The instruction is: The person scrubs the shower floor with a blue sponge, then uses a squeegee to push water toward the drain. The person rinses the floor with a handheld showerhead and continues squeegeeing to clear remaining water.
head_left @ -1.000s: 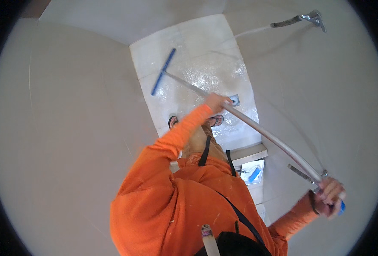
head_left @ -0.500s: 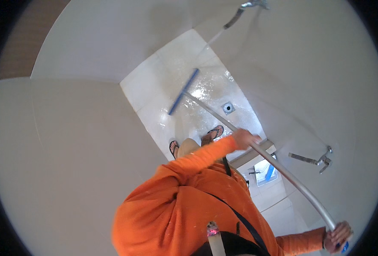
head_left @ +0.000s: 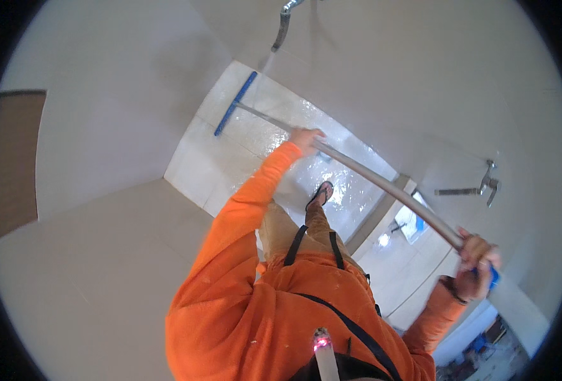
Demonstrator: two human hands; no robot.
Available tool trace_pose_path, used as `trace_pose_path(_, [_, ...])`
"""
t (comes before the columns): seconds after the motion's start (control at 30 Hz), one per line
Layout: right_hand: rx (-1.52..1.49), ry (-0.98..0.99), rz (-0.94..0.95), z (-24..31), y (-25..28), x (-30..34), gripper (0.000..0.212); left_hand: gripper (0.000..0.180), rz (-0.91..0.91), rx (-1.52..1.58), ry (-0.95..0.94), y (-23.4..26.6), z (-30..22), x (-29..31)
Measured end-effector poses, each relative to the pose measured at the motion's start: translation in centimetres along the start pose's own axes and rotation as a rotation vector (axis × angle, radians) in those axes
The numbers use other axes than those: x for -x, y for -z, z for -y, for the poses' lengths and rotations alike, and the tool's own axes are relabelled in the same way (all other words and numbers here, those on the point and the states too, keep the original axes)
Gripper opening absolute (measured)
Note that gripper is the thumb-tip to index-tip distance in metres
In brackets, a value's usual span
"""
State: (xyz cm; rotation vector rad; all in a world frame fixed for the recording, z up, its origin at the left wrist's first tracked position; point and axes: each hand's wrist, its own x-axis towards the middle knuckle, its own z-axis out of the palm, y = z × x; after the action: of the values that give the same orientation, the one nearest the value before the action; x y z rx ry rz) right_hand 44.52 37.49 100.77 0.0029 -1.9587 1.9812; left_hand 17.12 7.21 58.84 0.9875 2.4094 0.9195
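A long-handled floor squeegee [head_left: 392,190] slants across the view, its narrow blue head [head_left: 236,103] resting on the wet white floor toward the far left corner. Partway down the pale metal pole, my left hand [head_left: 306,140] is wrapped round it, arm stretched forward. My right hand [head_left: 478,263] grips the pole's near end at the right, beside its blue end cap [head_left: 494,277]. Water glistens on the floor tiles [head_left: 195,145] around the pole.
Plain walls enclose the floor. Water runs from a tap spout [head_left: 281,32] at the far wall. Another tap [head_left: 488,184] juts from the right wall. A raised sill [head_left: 378,214] crosses behind my sandalled foot [head_left: 320,194]. A brown door [head_left: 13,159] stands far left.
The squeegee's head has moved away from me and left, toward the far corner. Both hands have gone forward with the pole, my left one reaching farther. My body has shifted slightly.
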Motion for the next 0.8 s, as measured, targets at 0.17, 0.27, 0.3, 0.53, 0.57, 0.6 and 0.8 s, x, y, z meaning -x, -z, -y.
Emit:
trace_pose_path(0.17, [-0.030,0.105,-0.204,16.1,1.3,6.0,0.031,0.028,0.173,0.265,-0.236,-5.2,-15.4,2.9])
trace_pose_path(0.27, [0.104,0.152,-0.331,24.1,-3.8,11.8,0.040,0.020,0.250,0.391,-0.343,-5.7,-21.5,7.1])
trace_pose_path(0.3, [0.146,0.160,-0.372,26.2,-5.3,13.7,0.042,0.025,0.299,0.453,-0.379,-5.5,-22.1,8.4])
trace_pose_path(0.53, [0.351,0.304,-0.876,28.8,-15.1,25.2,0.040,0.032,0.540,0.382,-0.533,-1.5,-21.6,17.1])
trace_pose_path(0.57, [0.266,0.275,-0.813,28.3,-16.1,25.9,0.040,0.030,0.554,0.400,-0.525,0.0,-20.4,18.0])
trace_pose_path(0.6, [0.221,0.255,-0.813,26.4,-17.6,25.8,0.038,0.030,0.588,0.341,-0.486,1.5,-18.7,18.6])
trace_pose_path(0.8, [0.117,0.117,-0.801,9.5,-26.5,19.7,0.020,0.039,0.533,0.185,-0.289,4.9,1.2,18.1])
